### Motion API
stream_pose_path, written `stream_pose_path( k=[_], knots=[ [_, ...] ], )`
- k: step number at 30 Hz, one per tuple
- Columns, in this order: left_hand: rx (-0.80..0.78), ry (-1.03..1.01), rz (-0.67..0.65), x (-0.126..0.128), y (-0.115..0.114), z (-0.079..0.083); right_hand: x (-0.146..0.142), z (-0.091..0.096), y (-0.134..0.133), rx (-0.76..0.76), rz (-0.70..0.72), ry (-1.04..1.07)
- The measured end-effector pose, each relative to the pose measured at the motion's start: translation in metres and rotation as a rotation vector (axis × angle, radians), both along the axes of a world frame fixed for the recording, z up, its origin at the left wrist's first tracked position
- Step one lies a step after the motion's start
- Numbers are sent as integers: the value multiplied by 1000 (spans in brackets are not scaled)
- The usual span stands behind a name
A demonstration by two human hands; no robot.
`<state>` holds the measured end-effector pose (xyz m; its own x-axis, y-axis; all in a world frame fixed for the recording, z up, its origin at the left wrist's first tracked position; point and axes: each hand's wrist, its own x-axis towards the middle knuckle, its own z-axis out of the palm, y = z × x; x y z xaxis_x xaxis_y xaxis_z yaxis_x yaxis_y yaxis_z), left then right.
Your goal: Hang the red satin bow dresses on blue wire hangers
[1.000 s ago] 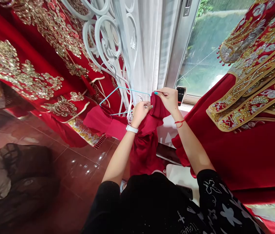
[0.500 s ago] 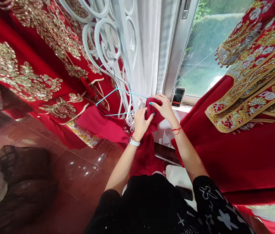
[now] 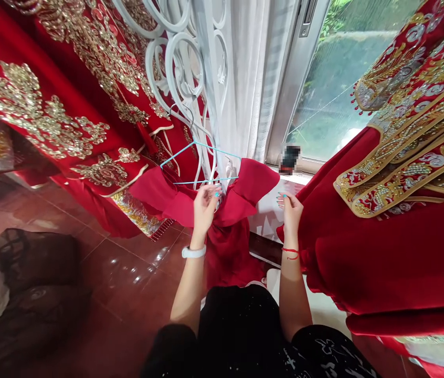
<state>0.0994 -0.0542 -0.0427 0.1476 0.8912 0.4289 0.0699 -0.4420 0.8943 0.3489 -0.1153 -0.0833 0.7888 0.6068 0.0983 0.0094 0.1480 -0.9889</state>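
Observation:
A red dress [image 3: 233, 247] with wide flared sleeves hangs on a light-blue wire hanger [image 3: 178, 154], whose dark hook catches on a white scrollwork stand. In front of the dress's neckline is my left hand [image 3: 205, 207], its fingers curled in towards the thumb. What lies between those fingers, if anything, is too small to make out. My right hand [image 3: 292, 211] is off the cloth, to the right of the dress's right sleeve [image 3: 259, 178]. Its fingers are loosely bent and a little apart, with nothing visible in them.
Red gowns with gold embroidery [image 3: 44, 121] hang at the left; beaded red garments [image 3: 403, 173] hang at the right. White scrollwork [image 3: 186, 63] rises behind the hanger beside a window [image 3: 344, 79]. A dark bag [image 3: 37, 278] lies on the tiled floor [image 3: 127, 268].
My right hand has let go of the right sleeve and moved right and down. The sleeve now spreads outward. My left hand has shifted left to the neckline.

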Motion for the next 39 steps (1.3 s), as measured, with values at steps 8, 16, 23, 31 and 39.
stream_pose_path(
  k=[8, 16, 23, 31, 39],
  knots=[
    [183, 81, 731, -90, -5, 9, -30, 28, 9, 111, -9, -301],
    [183, 603, 844, -90, 47, 59, -79, 88, 84, -153, 29, -950],
    [117, 835, 814, -99, 44, 64, -70, 94, 103, -298, 108, -1060],
    [41, 1065, 821, -99, 48, 85, -69, 110, 115, -483, 77, -1024],
    [65, 485, 921, -156, 54, 86, -1, 130, 106, -327, 158, -892]
  ],
)
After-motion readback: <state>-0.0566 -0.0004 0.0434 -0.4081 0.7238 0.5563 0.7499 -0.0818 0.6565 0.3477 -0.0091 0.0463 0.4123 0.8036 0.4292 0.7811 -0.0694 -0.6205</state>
